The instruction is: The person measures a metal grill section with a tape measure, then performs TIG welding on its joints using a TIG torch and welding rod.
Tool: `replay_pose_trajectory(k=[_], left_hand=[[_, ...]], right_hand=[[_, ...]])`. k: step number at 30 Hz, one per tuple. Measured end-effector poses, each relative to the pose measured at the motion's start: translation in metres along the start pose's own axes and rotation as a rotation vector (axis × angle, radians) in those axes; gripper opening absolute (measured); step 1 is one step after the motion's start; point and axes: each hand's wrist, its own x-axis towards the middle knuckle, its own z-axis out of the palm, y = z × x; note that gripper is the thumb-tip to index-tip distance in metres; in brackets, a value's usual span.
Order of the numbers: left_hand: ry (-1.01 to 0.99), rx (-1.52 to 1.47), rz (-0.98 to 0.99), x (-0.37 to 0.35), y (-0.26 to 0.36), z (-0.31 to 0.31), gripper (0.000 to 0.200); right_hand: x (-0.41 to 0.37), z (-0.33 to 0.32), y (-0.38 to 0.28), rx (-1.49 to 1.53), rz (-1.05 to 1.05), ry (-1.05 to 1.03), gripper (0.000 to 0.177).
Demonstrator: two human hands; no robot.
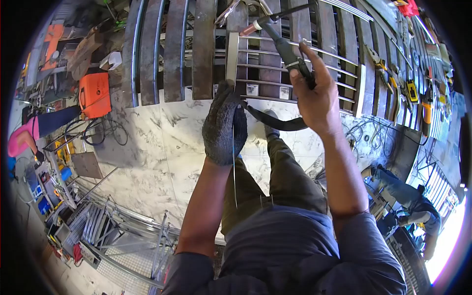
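My left hand (224, 123), in a dark knitted glove, is closed around a thin filler rod (234, 182) whose long end hangs down toward my legs. The glove is beside the lower end of a pale metal side rail (232, 56), part of a barred metal frame. My bare right hand (317, 98) grips a TIG welding torch (284, 48) by its dark handle, index finger stretched along it. The torch's copper-coloured nozzle (250, 28) points left, close to the rail's upper end. A black hose sleeve (278, 122) loops beneath the right hand toward the left glove.
A slatted steel bench (204, 54) spans the front. Locking pliers (241, 9) sit at its far side. Pliers (376, 56) and a yellow tool (412, 91) lie right. An orange case (95, 95) stands left. People are at far left (27, 132) and lower right (415, 206).
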Motion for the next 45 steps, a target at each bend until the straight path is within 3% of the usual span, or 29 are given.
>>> replay_pose_trajectory(k=[6, 13, 16, 20, 22, 26, 27, 29, 31, 33, 38, 41, 43, 45], left_hand=[[-0.062, 0.056, 0.029, 0.005, -0.003, -0.009, 0.039], [-0.084, 0.06, 0.129, 0.0, -0.018, -0.01, 0.039], [-0.127, -0.257, 0.031, -0.013, -0.031, -0.001, 0.042], [-0.016, -0.035, 0.17, -0.008, -0.025, 0.001, 0.04], [-0.007, 0.052, 0.266, -0.004, -0.033, 0.002, 0.041], [-0.097, -0.276, -0.019, -0.02, -0.033, 0.003, 0.042], [-0.107, -0.3, -0.043, -0.021, -0.031, 0.003, 0.043], [-0.068, -0.051, 0.158, -0.011, -0.026, 0.001, 0.043], [-0.151, -0.572, -0.313, -0.014, -0.026, -0.006, 0.04], [-0.165, 0.252, 0.115, -0.003, -0.014, -0.009, 0.041], [-0.261, 0.337, 0.184, 0.006, 0.003, -0.012, 0.046], [-0.268, 0.375, 0.105, 0.0, 0.004, -0.003, 0.046], [-0.271, 0.397, 0.063, 0.003, 0.01, -0.001, 0.046], [-0.243, 0.417, 0.033, 0.001, 0.012, 0.003, 0.044]], right_hand=[[0.001, -0.006, -0.017, -0.14, 0.0, -0.002, 0.056], [-0.002, 0.0, -0.005, -0.155, -0.156, 0.095, 0.053], [0.001, -0.002, 0.002, -0.187, -0.149, 0.083, 0.052], [0.0, -0.004, -0.007, -0.078, -0.017, -0.005, 0.052], [-0.003, 0.002, -0.004, -0.112, -0.107, 0.048, 0.054], [-0.007, 0.011, 0.016, -0.13, -0.234, 0.156, 0.053], [-0.011, 0.01, 0.013, -0.117, -0.163, 0.136, 0.056], [-0.021, 0.015, 0.014, -0.02, -0.123, 0.18, 0.06], [-0.028, 0.02, 0.024, -0.021, -0.161, 0.254, 0.067], [-0.036, 0.018, 0.026, -0.083, -0.064, 0.242, 0.07], [-0.038, 0.013, 0.04, -0.154, -0.131, 0.237, 0.072], [-0.043, 0.009, 0.041, -0.178, -0.11, 0.163, 0.074], [-0.041, 0.008, 0.046, -0.187, -0.341, 0.217, 0.074], [-0.04, 0.008, 0.049, -0.113, -0.282, 0.119, 0.073]])
